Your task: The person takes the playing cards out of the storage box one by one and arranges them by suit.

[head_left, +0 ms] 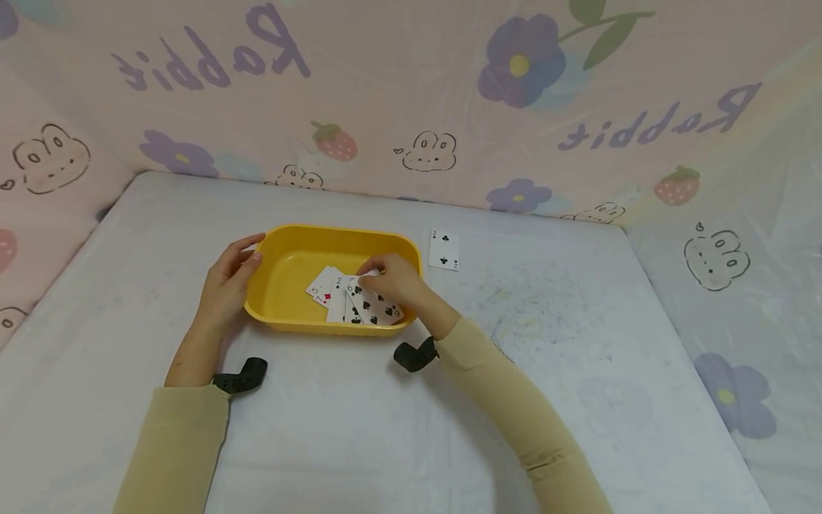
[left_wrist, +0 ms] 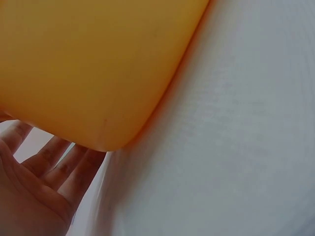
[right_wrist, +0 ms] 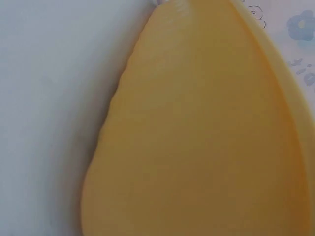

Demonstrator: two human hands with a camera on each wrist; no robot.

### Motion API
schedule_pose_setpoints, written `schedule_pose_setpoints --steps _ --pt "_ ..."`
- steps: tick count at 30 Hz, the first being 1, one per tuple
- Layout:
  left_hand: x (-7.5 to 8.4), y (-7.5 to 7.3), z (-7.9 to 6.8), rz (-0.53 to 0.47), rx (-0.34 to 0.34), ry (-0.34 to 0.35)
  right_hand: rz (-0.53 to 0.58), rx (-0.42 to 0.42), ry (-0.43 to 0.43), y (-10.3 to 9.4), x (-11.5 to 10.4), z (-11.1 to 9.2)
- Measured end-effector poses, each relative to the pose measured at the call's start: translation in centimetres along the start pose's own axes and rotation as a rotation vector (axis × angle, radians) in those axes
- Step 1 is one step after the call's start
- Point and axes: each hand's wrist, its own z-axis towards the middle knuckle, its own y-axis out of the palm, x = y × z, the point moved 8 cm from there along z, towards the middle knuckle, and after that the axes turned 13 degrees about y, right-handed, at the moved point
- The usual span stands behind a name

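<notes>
A yellow plastic basin [head_left: 282, 278] holds several playing cards [head_left: 337, 307] fanned and overlapping in its right half; a six of spades [head_left: 369, 307] lies uppermost. My right hand [head_left: 394, 282] reaches over the basin's right end and pinches a playing card at the top of the fan between thumb and fingers, partly covering it. At the left end, my left hand [head_left: 227, 278] touches the outer wall and rim. In the left wrist view its fingers [left_wrist: 61, 164] are fairly straight, tips against the wall. The right wrist view has only the basin's wall [right_wrist: 197, 123], without the hand.
A two of clubs [head_left: 444, 251] lies face up on the white-covered table [head_left: 546, 400], right of the basin. Black wrist cameras [head_left: 244, 376] sit below both hands. A patterned curtain [head_left: 385, 86] stands behind and along the sides.
</notes>
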Motion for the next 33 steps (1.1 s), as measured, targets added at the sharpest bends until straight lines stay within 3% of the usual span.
schedule_pose_setpoints --steps 7,17,24,28,33 --pt "-0.1 0.0 0.0 0.0 0.004 0.002 0.057 -0.012 0.037 -0.4 0.1 0.0" --pt "0.0 0.0 0.1 0.002 0.005 0.008 0.175 -0.158 0.053 0.1 0.4 0.4" --pt "0.0 -0.2 0.0 0.01 0.005 0.009 0.266 -0.178 0.096 0.1 0.6 0.8" --pt "0.0 -0.1 0.0 0.015 0.0 0.01 0.343 -0.142 0.124 -0.2 0.7 1.5" --pt "0.0 -0.1 -0.1 0.018 0.0 0.009 0.463 0.006 0.092 -1.6 0.5 2.1"
